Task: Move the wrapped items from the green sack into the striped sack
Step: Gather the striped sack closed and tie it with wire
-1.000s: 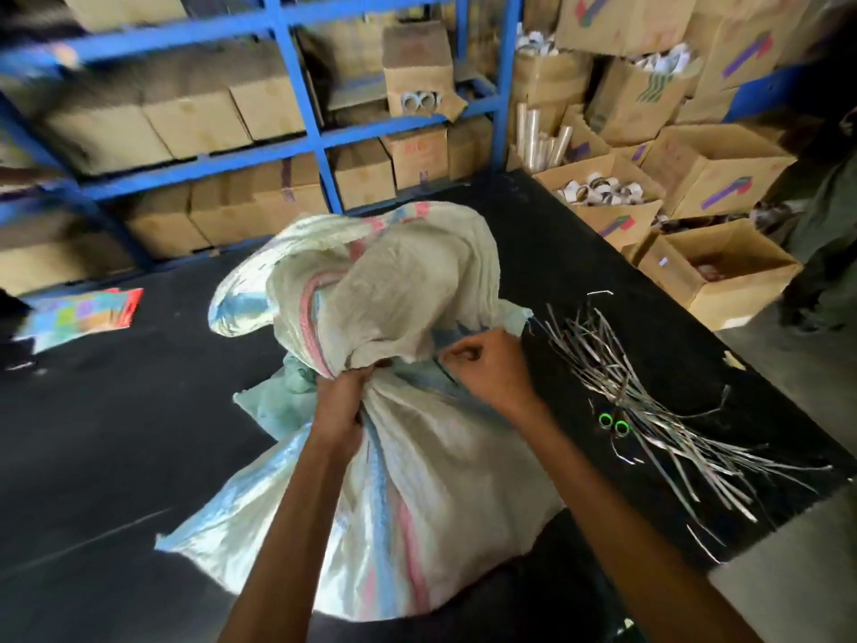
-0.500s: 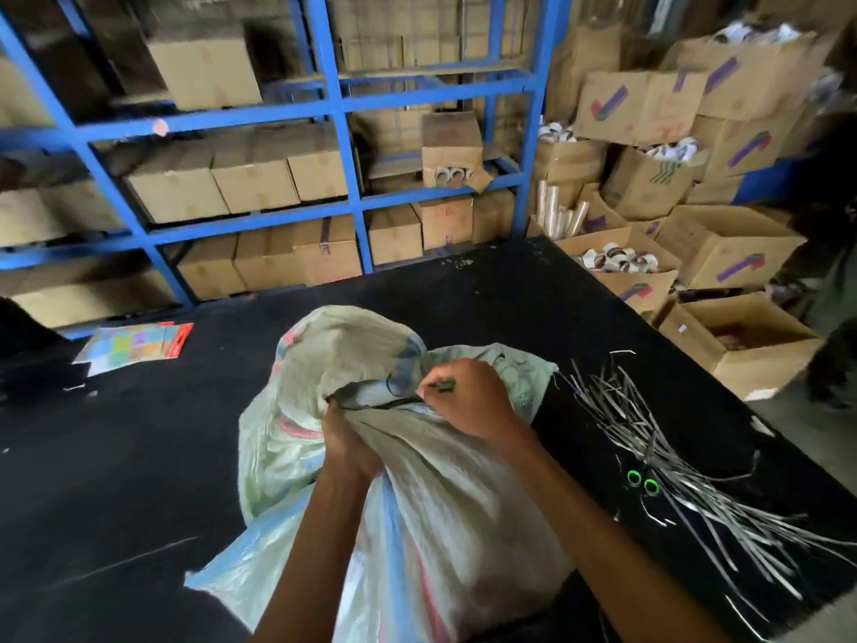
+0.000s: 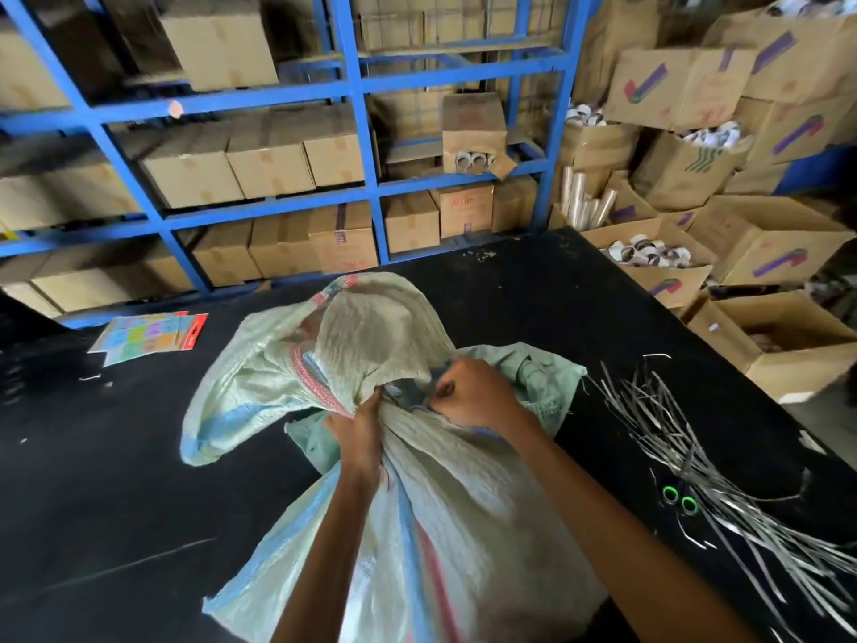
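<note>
The striped sack (image 3: 445,517), pale woven plastic with blue and pink stripes, stands bulging on the black table (image 3: 116,480) right in front of me. Its loose top flops away from me. My left hand (image 3: 359,429) squeezes the gathered neck of the sack. My right hand (image 3: 477,394) is closed on the neck just to the right. The green sack (image 3: 542,378) lies flat and crumpled behind and under the striped one, mostly hidden. No wrapped items show.
A pile of grey strips (image 3: 686,452) with two green rings (image 3: 678,498) lies to the right. A colourful card (image 3: 148,334) lies at the left. Blue shelving (image 3: 366,132) with cartons stands behind the table; open cartons (image 3: 788,336) crowd the floor at the right.
My hands stayed on the sack's neck and pulled it tighter. The floppy top of the sack shifted. My head tilted up, showing more of the shelves.
</note>
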Available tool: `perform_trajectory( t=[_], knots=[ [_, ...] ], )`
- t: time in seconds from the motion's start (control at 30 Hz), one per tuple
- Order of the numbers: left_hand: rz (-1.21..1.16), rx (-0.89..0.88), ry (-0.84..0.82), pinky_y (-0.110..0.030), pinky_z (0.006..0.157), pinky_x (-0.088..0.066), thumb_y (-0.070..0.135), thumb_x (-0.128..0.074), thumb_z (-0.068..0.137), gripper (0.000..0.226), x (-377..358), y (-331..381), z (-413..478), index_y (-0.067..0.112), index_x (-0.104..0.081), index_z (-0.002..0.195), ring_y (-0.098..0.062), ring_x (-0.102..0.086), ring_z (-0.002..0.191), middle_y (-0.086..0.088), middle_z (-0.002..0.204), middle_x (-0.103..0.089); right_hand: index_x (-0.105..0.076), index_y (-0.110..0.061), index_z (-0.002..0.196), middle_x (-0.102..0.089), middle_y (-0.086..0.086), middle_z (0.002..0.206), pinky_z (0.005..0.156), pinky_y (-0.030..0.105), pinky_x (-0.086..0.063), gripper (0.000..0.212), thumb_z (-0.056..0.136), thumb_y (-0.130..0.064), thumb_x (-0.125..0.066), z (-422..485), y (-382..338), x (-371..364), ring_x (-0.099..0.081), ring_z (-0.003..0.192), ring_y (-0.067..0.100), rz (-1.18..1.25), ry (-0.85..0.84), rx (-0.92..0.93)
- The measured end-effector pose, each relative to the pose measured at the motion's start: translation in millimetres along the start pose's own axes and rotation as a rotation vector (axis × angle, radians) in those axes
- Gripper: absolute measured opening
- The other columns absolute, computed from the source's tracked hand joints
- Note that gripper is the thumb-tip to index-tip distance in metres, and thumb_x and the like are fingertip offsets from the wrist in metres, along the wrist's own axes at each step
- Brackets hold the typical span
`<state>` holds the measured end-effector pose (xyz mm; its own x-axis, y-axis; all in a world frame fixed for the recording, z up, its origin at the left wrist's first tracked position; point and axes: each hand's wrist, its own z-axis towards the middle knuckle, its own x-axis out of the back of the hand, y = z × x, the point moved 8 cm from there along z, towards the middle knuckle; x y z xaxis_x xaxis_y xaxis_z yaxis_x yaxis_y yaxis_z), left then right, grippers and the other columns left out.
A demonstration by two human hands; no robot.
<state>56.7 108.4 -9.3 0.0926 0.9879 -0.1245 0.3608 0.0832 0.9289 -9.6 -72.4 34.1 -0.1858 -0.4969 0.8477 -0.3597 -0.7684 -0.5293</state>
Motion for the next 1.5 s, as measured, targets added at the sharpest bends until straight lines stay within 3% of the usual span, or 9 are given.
perform_trajectory(
  t=[0.17,0.43,0.63,0.83,0.93,1.07,1.2,1.4,1.5],
  knots=[
    [0.088,-0.149,-0.216,-0.042,0.106,-0.047,0.035,-0.067,0.078,0.040,-12.7,5.8,9.0,0.029,-0.064,0.118,-0.021,-0.062,0.118,0.002,0.123,-0.067,-0.079,-0.017,0.075,-0.070,0.001,0.064,0.059,0.031,-0.048,0.015,0.080,-0.029,-0.072,5.5,0.3,0.0,-0.066,0.065,0.016,0.170,0.064,0.020],
    [0.125,-0.257,-0.309,-0.038,0.105,-0.048,0.026,-0.064,0.096,0.025,-16.1,11.5,10.6,0.031,-0.065,0.120,-0.009,-0.064,0.113,0.010,0.119,-0.070,-0.081,-0.010,0.100,-0.079,0.010,0.090,0.090,0.047,-0.055,0.017,0.085,-0.017,-0.078,4.1,3.2,-12.5,-0.073,0.094,0.026,0.500,-0.025,0.000],
    [0.246,-0.378,-0.379,-0.027,0.094,-0.050,0.034,-0.069,0.090,0.021,-24.1,23.3,8.3,0.042,-0.068,0.110,-0.003,-0.066,0.108,0.015,0.112,-0.072,-0.081,-0.012,0.099,-0.079,0.007,0.090,0.086,0.044,-0.057,0.015,0.086,-0.016,-0.076,1.3,2.3,-12.9,-0.074,0.088,0.019,0.487,-0.017,0.005],
    [0.502,-0.514,-0.503,-0.017,0.081,-0.051,0.063,-0.065,0.083,0.026,-30.0,37.5,6.0,0.055,-0.065,0.107,0.002,-0.067,0.098,0.020,0.102,-0.073,-0.078,0.000,0.087,-0.076,0.017,0.082,0.077,0.047,-0.053,0.018,0.086,-0.019,-0.076,2.4,6.8,-16.0,-0.072,0.084,0.034,0.461,-0.012,-0.030],
    [0.816,-0.603,-0.434,-0.024,0.067,-0.048,0.081,-0.050,0.081,0.051,-27.0,38.9,12.3,0.037,-0.066,0.103,-0.006,-0.064,0.077,0.016,0.076,-0.067,-0.076,0.003,0.086,-0.075,0.019,0.083,0.077,0.047,-0.053,0.020,0.087,-0.017,-0.076,2.2,8.1,-19.8,-0.072,0.085,0.034,0.487,-0.029,-0.046],
    [1.207,-0.770,-0.222,-0.024,0.047,-0.033,0.092,-0.026,0.077,0.083,-28.5,49.1,12.4,0.013,-0.043,0.056,-0.013,-0.049,0.043,0.007,0.043,-0.043,-0.071,-0.006,0.072,-0.068,0.006,0.067,0.064,0.035,-0.045,0.022,0.087,-0.022,-0.075,3.2,8.2,-24.1,-0.063,0.066,0.018,0.446,-0.019,-0.068],
    [1.438,-0.831,-0.114,-0.021,0.041,-0.029,0.090,-0.017,0.080,0.083,-33.8,56.6,11.4,0.017,-0.032,0.044,-0.016,-0.040,0.034,0.003,0.038,-0.036,-0.051,-0.025,0.051,-0.052,-0.010,0.051,0.053,0.027,-0.036,0.040,0.084,-0.021,-0.074,-0.7,8.1,-3.2,-0.048,0.049,0.005,0.247,0.160,-0.033],
    [1.494,-0.727,0.014,-0.025,0.043,-0.029,0.091,-0.011,0.079,0.092,-32.5,50.0,19.3,0.011,-0.045,0.047,-0.021,-0.047,0.043,-0.003,0.048,-0.048,-0.077,-0.011,0.082,-0.074,0.000,0.076,0.074,0.029,-0.054,0.009,0.087,-0.016,-0.072,-31.0,10.3,41.0,-0.065,0.071,0.011,0.090,0.293,0.041],
    [1.506,-0.755,0.044,-0.022,0.041,-0.019,0.090,-0.016,0.080,0.087,-37.9,48.7,15.1,0.014,-0.041,0.045,-0.016,-0.035,0.037,0.001,0.043,-0.040,-0.072,-0.013,0.075,-0.069,-0.003,0.066,0.064,0.030,-0.056,0.016,0.090,-0.019,-0.069,-62.6,17.2,44.9,-0.063,0.061,0.008,0.112,0.318,-0.044]
  ],
)
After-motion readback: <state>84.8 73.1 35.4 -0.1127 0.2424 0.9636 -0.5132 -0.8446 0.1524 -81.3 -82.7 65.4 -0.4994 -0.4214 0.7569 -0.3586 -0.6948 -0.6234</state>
